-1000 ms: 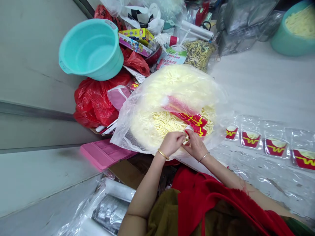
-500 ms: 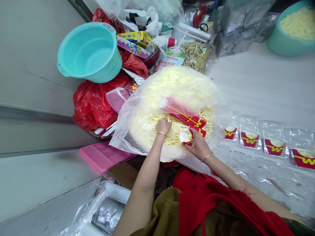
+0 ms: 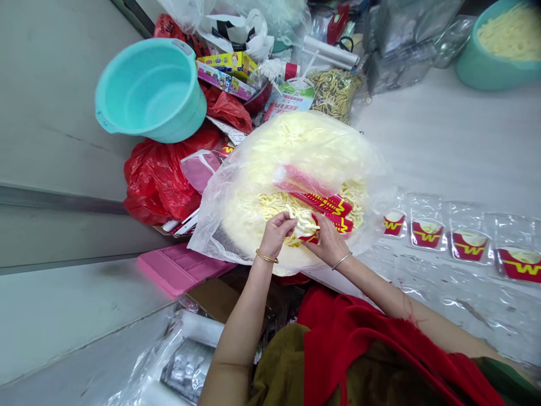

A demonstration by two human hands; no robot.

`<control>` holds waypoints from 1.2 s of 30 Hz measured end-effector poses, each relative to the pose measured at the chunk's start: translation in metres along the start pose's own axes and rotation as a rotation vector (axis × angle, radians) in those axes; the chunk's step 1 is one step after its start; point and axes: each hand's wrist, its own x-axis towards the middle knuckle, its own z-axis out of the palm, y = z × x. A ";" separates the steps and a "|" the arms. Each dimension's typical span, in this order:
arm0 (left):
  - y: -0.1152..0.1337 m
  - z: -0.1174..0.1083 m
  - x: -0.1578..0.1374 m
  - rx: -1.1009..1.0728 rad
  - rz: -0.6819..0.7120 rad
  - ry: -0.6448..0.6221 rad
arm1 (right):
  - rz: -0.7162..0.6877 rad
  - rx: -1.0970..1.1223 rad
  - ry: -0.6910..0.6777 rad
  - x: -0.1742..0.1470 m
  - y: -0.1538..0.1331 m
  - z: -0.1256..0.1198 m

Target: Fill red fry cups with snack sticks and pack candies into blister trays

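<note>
A large clear plastic bag (image 3: 236, 169) lies open in front of me, full of pale yellow fry-like strips (image 3: 273, 204). Above them, my left hand (image 3: 278, 231) pinches a few of the strips at the mouth of a red fries carton (image 3: 310, 238). My right hand (image 3: 329, 242) grips that carton from its right side, hiding part of it. Strips poke out of the carton's top towards my left fingers. Just behind, nested stacks of red cartons (image 3: 338, 206) with yellow zigzag marks rest on the strips.
Filled cartons in clear pouches (image 3: 428, 232) line the table at right. A turquoise basin (image 3: 147, 90) sits at back left, above red plastic bags (image 3: 163, 175). Another tub (image 3: 486, 67) of strips stands at far right. A pink tray (image 3: 181, 268) lies at left.
My left hand has come up out of the strips and moved to the carton with a few pinched. The carton in my right hand has shifted slightly left and now shows strips at its mouth.
</note>
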 end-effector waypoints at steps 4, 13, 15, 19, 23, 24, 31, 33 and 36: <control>-0.002 0.006 -0.002 0.449 0.140 0.012 | -0.021 0.007 0.013 0.000 0.000 -0.006; 0.004 0.041 -0.016 1.411 0.159 -0.310 | -0.127 -0.003 -0.089 -0.029 0.012 -0.004; 0.001 0.046 -0.019 1.418 0.192 -0.400 | -0.130 0.014 -0.087 -0.038 0.019 -0.004; -0.006 0.036 -0.009 1.053 0.186 -0.493 | -0.086 0.049 -0.055 -0.047 0.032 -0.010; -0.019 0.016 0.033 0.963 0.225 -0.111 | -0.021 0.061 0.034 -0.045 0.036 -0.018; -0.024 0.012 0.046 1.040 0.257 -0.036 | -0.017 0.061 0.043 -0.044 0.036 -0.020; -0.043 -0.005 0.077 1.170 0.283 0.062 | 0.042 0.067 0.047 -0.044 0.034 -0.027; -0.036 -0.010 0.063 1.013 0.227 0.119 | 0.051 0.061 0.048 -0.042 0.033 -0.027; -0.017 -0.009 0.031 0.751 0.189 0.125 | 0.056 0.050 0.041 -0.037 0.028 -0.025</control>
